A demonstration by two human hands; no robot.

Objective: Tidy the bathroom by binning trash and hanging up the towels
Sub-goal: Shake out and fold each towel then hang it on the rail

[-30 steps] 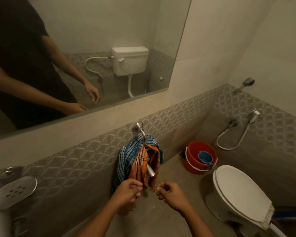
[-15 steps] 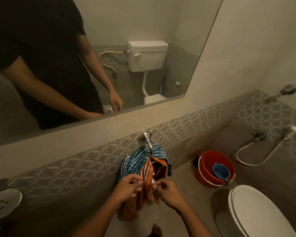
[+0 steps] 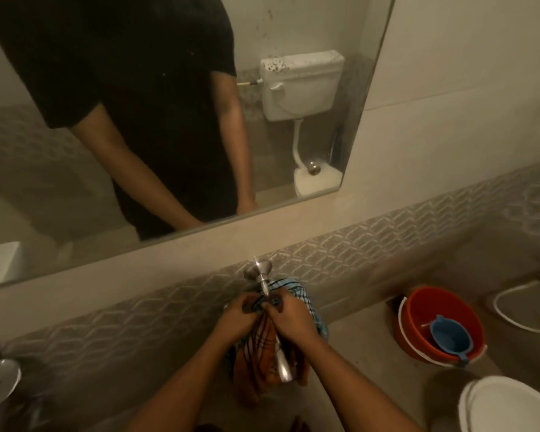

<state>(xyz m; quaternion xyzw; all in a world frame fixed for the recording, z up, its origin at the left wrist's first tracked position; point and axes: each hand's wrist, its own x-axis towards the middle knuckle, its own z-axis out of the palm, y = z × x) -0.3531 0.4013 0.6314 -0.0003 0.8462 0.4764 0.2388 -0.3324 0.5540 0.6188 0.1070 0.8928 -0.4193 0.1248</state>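
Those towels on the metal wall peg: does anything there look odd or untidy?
Yes. The orange checked towel and blue checked towel hang bunched together on one metal peg, not spread out. Both hands, left and right, grip the cloth.

Orange checked towel (image 3: 256, 366), blue checked towel (image 3: 309, 307) — red bucket (image 3: 430, 313) holding a blue mug (image 3: 451, 338).

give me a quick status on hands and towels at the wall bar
Left hand and right hand both gripping orange checked towel at the metal bar. Blue checked towel draped behind. Nothing blocking.
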